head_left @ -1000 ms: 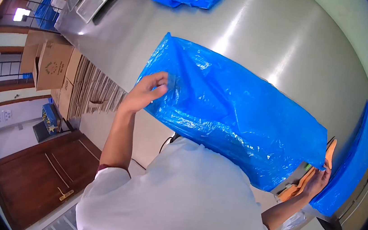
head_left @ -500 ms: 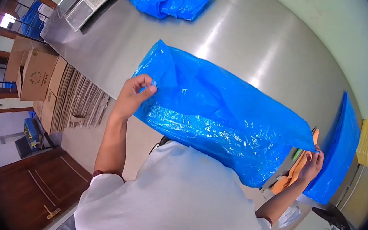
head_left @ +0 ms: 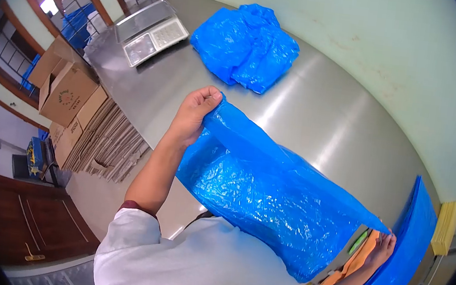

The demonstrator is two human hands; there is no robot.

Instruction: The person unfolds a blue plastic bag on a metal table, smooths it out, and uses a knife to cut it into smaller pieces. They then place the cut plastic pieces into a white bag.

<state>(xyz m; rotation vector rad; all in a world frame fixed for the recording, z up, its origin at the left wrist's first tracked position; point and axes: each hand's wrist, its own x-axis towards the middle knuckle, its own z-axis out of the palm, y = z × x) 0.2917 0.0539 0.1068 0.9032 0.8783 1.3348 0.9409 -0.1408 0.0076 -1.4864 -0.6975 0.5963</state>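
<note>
A large blue plastic bag (head_left: 272, 198) is stretched between my two hands, over the near edge of the steel table. My left hand (head_left: 196, 115) is closed on its upper left corner, thumb and fingers pinching the film. At the right end, my right hand (head_left: 382, 249) pinches the opposite corner. The bag's upper edge runs taut between both hands, while its shiny lower part hangs loose against my front. Just right of my right hand lies a flat stack of blue bags (head_left: 404, 252). An orange cloth-like item (head_left: 360, 253) and a green object (head_left: 358, 243) sit beside that hand.
A crumpled pile of blue plastic (head_left: 244, 46) rests on the steel table (head_left: 322, 108) toward the wall. Left of it stands a scale (head_left: 152, 38). Flattened cardboard (head_left: 107, 140) and a cardboard box (head_left: 68, 90) are at the left. Yellow sheets (head_left: 443, 229) stand at far right.
My left hand has risen and now grips the bag's corner, pulling the upper edge straight. My right hand still holds its corner. The camera view has shifted, with the table's far side showing more.
</note>
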